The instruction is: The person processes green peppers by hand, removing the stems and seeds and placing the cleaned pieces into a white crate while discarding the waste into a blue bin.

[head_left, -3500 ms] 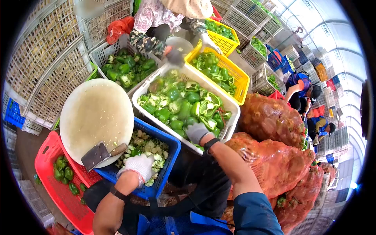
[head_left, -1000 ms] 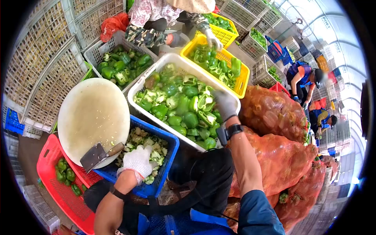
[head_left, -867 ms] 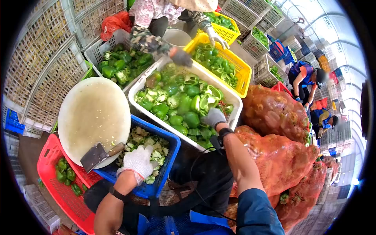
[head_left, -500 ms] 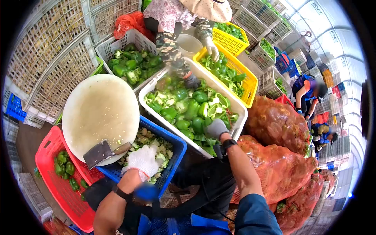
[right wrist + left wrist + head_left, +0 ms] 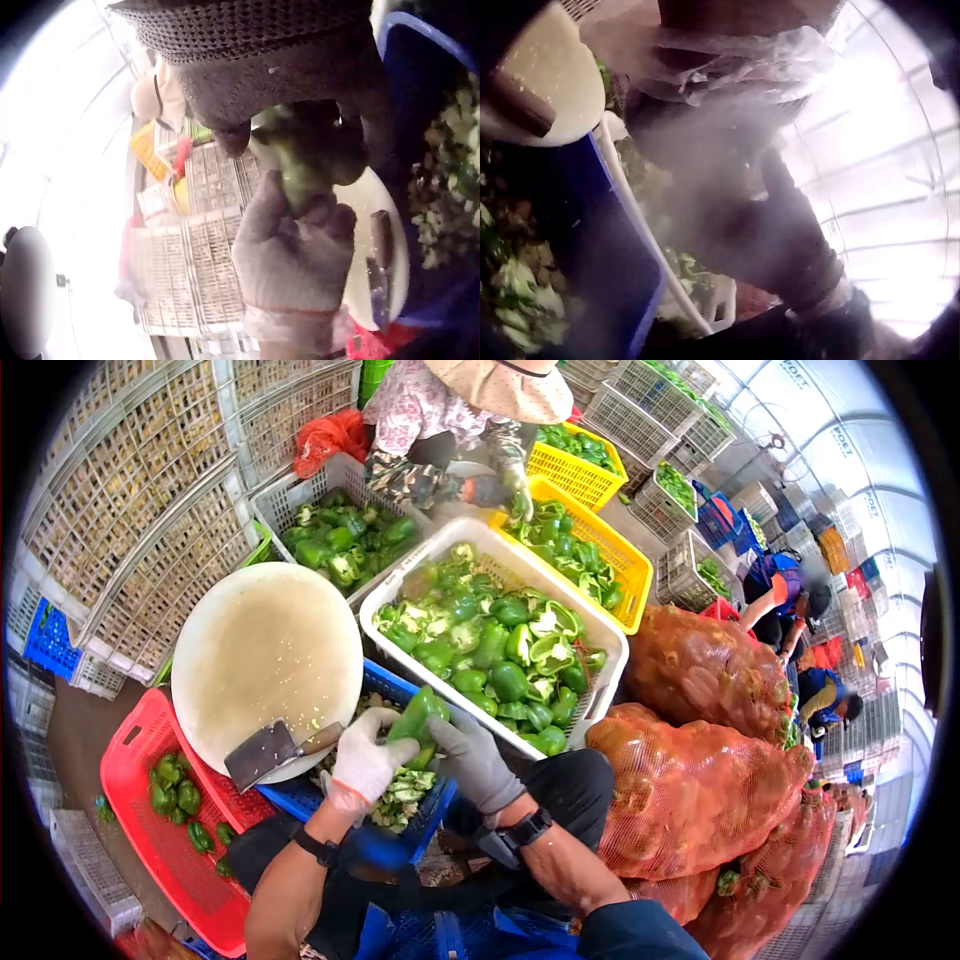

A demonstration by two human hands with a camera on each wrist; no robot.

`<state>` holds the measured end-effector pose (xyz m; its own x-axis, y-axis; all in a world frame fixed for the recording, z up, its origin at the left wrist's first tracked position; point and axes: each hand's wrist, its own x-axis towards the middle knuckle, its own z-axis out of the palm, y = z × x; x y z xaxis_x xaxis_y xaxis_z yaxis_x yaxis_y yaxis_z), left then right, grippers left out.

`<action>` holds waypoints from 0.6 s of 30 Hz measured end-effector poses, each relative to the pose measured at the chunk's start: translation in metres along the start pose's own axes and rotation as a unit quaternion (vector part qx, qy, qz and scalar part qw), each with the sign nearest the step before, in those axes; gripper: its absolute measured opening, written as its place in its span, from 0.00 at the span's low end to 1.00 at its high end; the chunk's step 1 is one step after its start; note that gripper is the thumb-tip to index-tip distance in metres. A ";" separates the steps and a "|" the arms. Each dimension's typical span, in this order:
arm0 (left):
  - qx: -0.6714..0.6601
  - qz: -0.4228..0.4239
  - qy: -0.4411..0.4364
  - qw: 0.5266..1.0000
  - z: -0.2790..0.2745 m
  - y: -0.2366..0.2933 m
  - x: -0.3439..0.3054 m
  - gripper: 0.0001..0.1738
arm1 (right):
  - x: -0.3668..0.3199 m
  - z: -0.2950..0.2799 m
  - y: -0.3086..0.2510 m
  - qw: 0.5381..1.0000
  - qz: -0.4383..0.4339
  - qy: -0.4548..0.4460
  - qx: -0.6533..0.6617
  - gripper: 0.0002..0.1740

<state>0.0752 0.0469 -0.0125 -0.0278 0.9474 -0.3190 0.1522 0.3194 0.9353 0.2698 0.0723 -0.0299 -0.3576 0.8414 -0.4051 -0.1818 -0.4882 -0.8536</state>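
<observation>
A green bell pepper is held between both hands over the blue crate. My left hand, in a white knit glove, grips it from the left. The grey-gloved right hand holds its other side, and in the right wrist view its fingers curl around the pepper. Pale pepper cores and trimmings lie in the blue crate below. Just beyond, the white crate is full of cut and whole green peppers. The left wrist view is hazy and hides the pepper.
A cleaver rests on a round cutting board at the left. A red crate with a few peppers stands below it. Mesh sacks crowd the right. Another person works across from me beside a yellow crate.
My right hand has come out of the white crate and moved left with a pepper. The left hand has lifted from the trimmings and grips it too. The other person's hand has left the white crate.
</observation>
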 end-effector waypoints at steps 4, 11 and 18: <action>0.209 0.224 -0.033 0.951 0.008 0.017 -0.014 0.29 | 0.017 -0.003 0.039 0.995 -0.051 0.038 0.081 0.23; 0.246 0.139 -0.097 0.954 0.016 -0.012 -0.012 0.30 | 0.024 -0.003 0.051 0.924 0.130 -0.029 0.358 0.24; 0.339 0.213 -0.001 0.916 0.029 -0.023 -0.022 0.19 | 0.029 0.005 0.048 0.962 0.077 0.042 0.258 0.22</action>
<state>0.1008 0.0176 -0.0316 0.1793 0.9824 0.0517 0.7275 -0.1678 0.6652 0.2464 0.0719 -0.0812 -0.3456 0.7545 -0.5579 -0.5702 -0.6410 -0.5138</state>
